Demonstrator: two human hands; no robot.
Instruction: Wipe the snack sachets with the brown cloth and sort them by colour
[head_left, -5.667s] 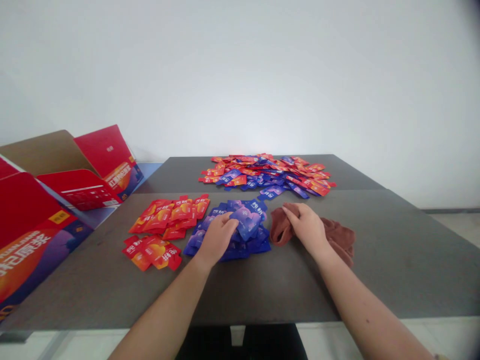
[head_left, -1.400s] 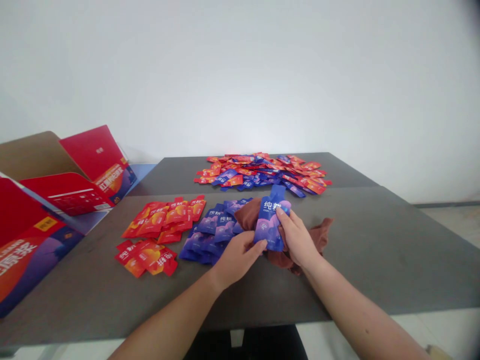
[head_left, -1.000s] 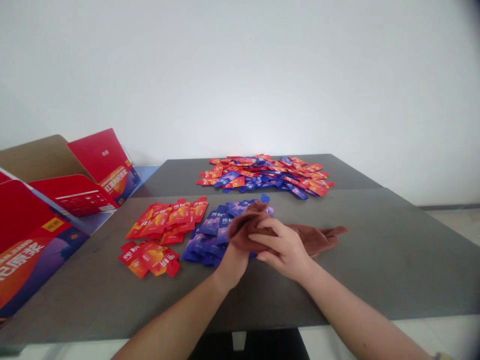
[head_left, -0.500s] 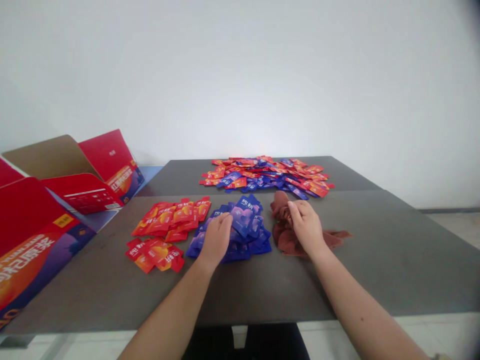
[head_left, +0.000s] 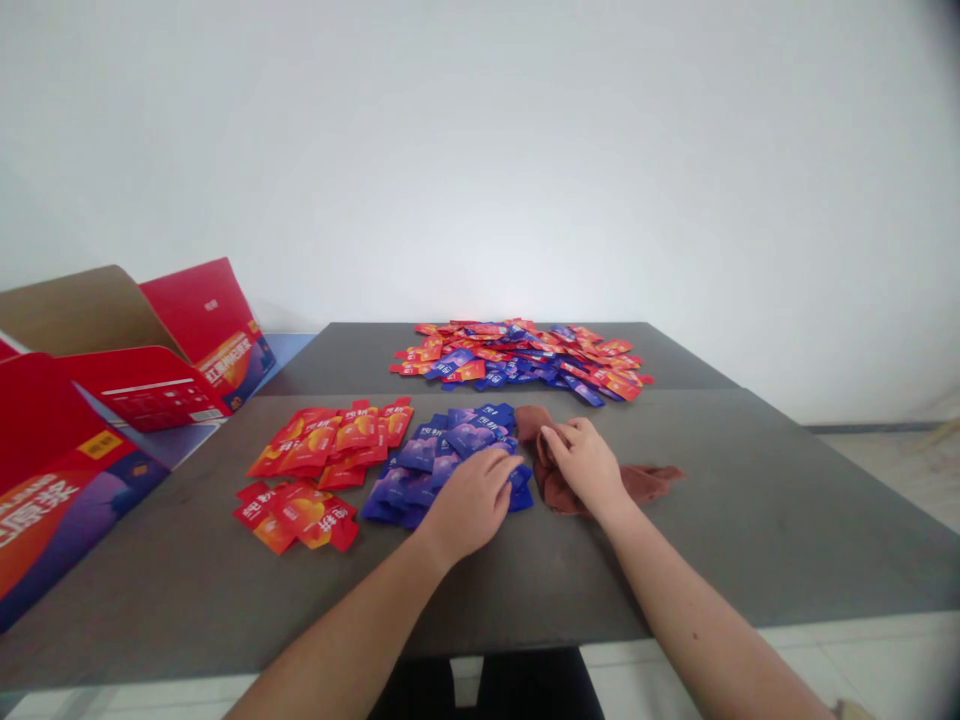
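Note:
My left hand (head_left: 471,502) lies on the right edge of a pile of blue sachets (head_left: 435,465), its fingers curled over the top ones. My right hand (head_left: 583,463) rests on a crumpled brown cloth (head_left: 637,482) just right of that pile, with the fingers bent into the folds. To the left of the blue pile lie two groups of red-orange sachets (head_left: 330,440), one behind the other. A mixed heap of red and blue sachets (head_left: 517,358) is spread across the far part of the dark grey table (head_left: 750,500).
Open red cardboard boxes (head_left: 157,370) with raised flaps stand off the table's left edge. A seam runs across the table between the far heap and the near piles. A plain white wall is behind.
My left hand has slid from the pile's left side to its right edge. My right hand with the cloth has drawn in closer to the blue pile.

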